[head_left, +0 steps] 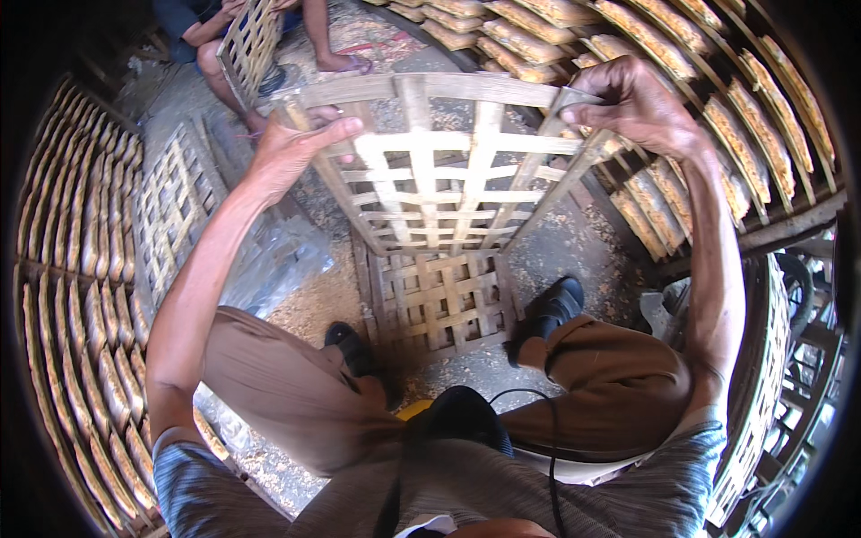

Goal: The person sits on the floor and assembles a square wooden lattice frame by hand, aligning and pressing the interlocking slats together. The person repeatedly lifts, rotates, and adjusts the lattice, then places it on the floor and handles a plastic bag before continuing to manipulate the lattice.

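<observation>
A wooden lattice tray (420,143) of woven flat slats in a frame stands tilted up in front of me. My left hand (291,148) is closed round its upper left corner, with the thumb stretched along the near side. At the upper right corner, my right hand (637,112) pinches the frame between thumb and fingers. The tray's lower edge meets a second lattice tray (444,305), which lies on the floor between my feet. Whether the two touch, I cannot tell.
Racks of loaded trays rise at the left (85,224) and right (753,134). Another lattice panel (170,206) leans at left, near clear plastic sheeting (282,264). A seated person (211,36) holds a lattice tray at the far left. Shavings litter the floor.
</observation>
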`<state>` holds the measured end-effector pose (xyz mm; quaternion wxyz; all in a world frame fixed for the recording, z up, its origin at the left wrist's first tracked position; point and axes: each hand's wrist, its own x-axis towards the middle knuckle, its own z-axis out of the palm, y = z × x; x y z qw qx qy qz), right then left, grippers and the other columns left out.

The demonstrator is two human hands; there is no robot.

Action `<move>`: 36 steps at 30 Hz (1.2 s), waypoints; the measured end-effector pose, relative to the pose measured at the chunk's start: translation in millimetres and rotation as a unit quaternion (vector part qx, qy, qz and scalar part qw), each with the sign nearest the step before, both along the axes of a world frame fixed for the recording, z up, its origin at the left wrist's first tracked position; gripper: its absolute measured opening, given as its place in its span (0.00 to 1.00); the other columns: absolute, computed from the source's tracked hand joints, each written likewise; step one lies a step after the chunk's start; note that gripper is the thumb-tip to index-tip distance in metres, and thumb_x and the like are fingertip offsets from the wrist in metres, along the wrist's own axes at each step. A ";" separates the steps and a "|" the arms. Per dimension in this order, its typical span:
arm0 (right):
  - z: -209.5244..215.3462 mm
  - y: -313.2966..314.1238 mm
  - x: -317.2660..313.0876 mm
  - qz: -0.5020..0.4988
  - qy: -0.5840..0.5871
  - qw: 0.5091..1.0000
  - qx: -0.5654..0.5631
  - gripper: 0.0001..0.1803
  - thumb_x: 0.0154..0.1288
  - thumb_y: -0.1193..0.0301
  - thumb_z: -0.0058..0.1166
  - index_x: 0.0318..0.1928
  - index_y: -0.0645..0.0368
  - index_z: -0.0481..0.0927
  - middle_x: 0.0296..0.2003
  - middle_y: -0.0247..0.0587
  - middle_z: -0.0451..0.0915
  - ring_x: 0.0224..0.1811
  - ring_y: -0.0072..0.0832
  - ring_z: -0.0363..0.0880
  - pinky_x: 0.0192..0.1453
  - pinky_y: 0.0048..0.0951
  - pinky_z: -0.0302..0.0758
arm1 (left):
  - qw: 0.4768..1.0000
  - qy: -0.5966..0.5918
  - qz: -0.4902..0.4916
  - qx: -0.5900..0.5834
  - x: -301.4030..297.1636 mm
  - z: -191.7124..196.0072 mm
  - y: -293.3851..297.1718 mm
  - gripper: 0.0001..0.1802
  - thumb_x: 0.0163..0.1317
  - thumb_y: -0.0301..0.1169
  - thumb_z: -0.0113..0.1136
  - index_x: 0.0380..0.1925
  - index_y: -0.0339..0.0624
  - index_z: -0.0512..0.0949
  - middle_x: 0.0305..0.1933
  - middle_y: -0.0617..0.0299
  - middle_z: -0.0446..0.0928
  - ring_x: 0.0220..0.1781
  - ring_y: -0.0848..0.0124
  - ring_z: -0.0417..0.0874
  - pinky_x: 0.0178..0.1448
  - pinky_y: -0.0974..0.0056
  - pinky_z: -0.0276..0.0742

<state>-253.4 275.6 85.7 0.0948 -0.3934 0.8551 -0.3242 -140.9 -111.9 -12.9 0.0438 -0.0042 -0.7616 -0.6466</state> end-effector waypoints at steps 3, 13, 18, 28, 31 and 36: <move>-8.7 8.5 3.7 -0.058 -0.017 0.997 -0.049 0.10 0.64 0.65 0.73 0.38 0.57 0.91 0.28 0.38 0.88 0.31 0.22 0.86 0.43 0.27 0.84 | 0.998 0.025 0.005 0.063 -4.4 0.9 7.0 0.22 0.63 0.32 0.76 0.51 0.29 0.81 0.49 0.50 0.86 0.44 0.66 0.90 0.47 0.62 0.92; -30.4 34.3 -10.7 -0.097 -0.086 0.984 -0.124 0.09 0.64 0.71 0.73 0.44 0.55 0.90 0.35 0.40 0.91 0.37 0.22 0.89 0.48 0.30 0.83 | 0.984 0.071 0.003 -0.166 -9.3 11.3 -17.7 0.20 0.62 0.36 0.76 0.48 0.31 0.84 0.40 0.55 0.89 0.43 0.69 0.90 0.51 0.62 0.87; -52.6 55.5 -26.8 -0.141 -0.173 0.946 -0.235 0.13 0.68 0.71 0.68 0.52 0.57 0.85 0.42 0.43 0.91 0.46 0.28 0.91 0.50 0.27 0.85 | 0.997 0.063 -0.016 -0.040 -9.4 1.0 -20.2 0.20 0.62 0.40 0.76 0.47 0.37 0.85 0.43 0.54 0.89 0.50 0.67 0.89 0.61 0.59 0.83; -56.7 60.5 -26.5 -0.134 -0.115 0.974 -0.140 0.10 0.66 0.73 0.70 0.47 0.61 0.88 0.41 0.43 0.90 0.39 0.25 0.89 0.50 0.32 0.90 | 0.972 0.074 -0.043 -0.218 -7.6 19.4 -30.2 0.17 0.65 0.41 0.73 0.47 0.42 0.86 0.46 0.56 0.88 0.53 0.67 0.88 0.62 0.55 0.84; -72.3 58.9 -31.4 -0.149 -0.159 0.965 -0.144 0.12 0.61 0.73 0.74 0.45 0.59 0.88 0.42 0.50 0.90 0.40 0.28 0.90 0.43 0.29 0.90 | 0.955 0.050 -0.052 -0.288 -6.4 12.0 -35.4 0.16 0.60 0.44 0.77 0.41 0.46 0.89 0.44 0.62 0.88 0.51 0.68 0.87 0.63 0.56 0.79; -88.1 53.1 -26.8 -0.156 -0.160 0.962 -0.157 0.11 0.60 0.70 0.76 0.41 0.58 0.88 0.37 0.42 0.90 0.38 0.25 0.90 0.44 0.28 0.91 | 0.958 0.051 -0.065 -0.275 -9.0 6.3 -35.7 0.15 0.62 0.42 0.76 0.41 0.45 0.88 0.41 0.63 0.87 0.48 0.71 0.85 0.59 0.60 0.79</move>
